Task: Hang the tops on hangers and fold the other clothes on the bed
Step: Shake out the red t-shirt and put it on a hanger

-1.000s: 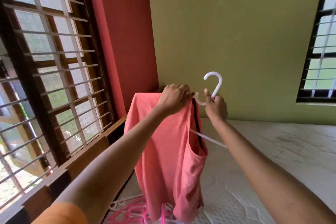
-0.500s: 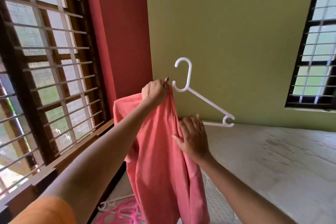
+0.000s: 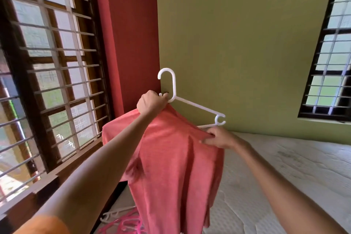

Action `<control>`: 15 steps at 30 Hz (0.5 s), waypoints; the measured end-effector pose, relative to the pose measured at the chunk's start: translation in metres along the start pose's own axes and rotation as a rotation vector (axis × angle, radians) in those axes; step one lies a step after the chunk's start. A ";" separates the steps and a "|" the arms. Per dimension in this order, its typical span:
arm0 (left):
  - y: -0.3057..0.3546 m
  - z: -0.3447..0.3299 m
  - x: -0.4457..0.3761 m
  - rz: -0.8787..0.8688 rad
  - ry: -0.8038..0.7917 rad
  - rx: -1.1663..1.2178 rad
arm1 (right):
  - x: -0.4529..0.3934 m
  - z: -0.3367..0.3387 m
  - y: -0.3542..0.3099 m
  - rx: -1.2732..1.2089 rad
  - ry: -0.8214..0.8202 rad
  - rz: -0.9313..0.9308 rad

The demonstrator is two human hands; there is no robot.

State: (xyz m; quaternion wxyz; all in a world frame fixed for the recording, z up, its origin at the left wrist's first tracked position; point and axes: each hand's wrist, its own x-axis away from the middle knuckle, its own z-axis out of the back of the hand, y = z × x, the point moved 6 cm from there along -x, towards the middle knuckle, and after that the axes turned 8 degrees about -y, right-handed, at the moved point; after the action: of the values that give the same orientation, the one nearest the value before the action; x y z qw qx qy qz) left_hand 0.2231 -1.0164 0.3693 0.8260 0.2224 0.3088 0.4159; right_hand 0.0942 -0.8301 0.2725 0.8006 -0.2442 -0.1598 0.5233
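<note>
Up in the air, the left hand (image 3: pixel 152 103) gripped the white hanger (image 3: pixel 171 89) at its neck, just under the hook, with its fingers curled tight around the plastic and a bit of cloth. A pink top (image 3: pixel 176 161) hung down from that hand, draped over the left side of the hanger. The right hand (image 3: pixel 218 137) was lower and off to the right, pinching the edge of the top's shoulder just under the bare right end of the hanger. That end had a small open notch shaped like a letter C. No words or labels could be read on anything. The top looked soft and a little fuzzy, with loose folds. The hanger was thin, smooth and hard. Below the top, the bed (image 3: pixel 284 173) had a pale, quilted, bumpy cover. More hangers (image 3: pixel 121 222), pink and white, lay in a pile at its near edge.
</note>
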 end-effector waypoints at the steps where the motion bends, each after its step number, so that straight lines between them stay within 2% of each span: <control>1: -0.001 -0.002 0.002 -0.009 0.018 -0.008 | 0.002 0.011 0.005 0.144 0.019 -0.034; 5: -0.004 0.004 0.009 -0.047 0.102 0.045 | 0.009 0.055 0.005 0.646 0.236 -0.181; 10: 0.003 0.017 0.014 -0.186 0.188 0.021 | 0.009 0.066 0.011 0.750 0.222 -0.223; 12: 0.007 0.016 0.017 -0.249 0.199 -0.017 | 0.008 0.071 0.010 0.765 0.282 -0.245; 13: 0.008 0.015 0.018 -0.270 0.206 -0.036 | 0.009 0.078 0.009 0.773 0.363 -0.240; 15: 0.004 0.011 0.016 -0.325 0.208 -0.146 | 0.018 0.096 0.000 0.820 0.626 -0.136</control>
State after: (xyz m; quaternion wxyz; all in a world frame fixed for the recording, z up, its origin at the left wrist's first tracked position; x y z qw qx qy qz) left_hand 0.2362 -1.0025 0.3743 0.8597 0.0650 0.3935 0.3192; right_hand 0.0524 -0.7925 0.3521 0.8722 -0.0442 0.2900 0.3914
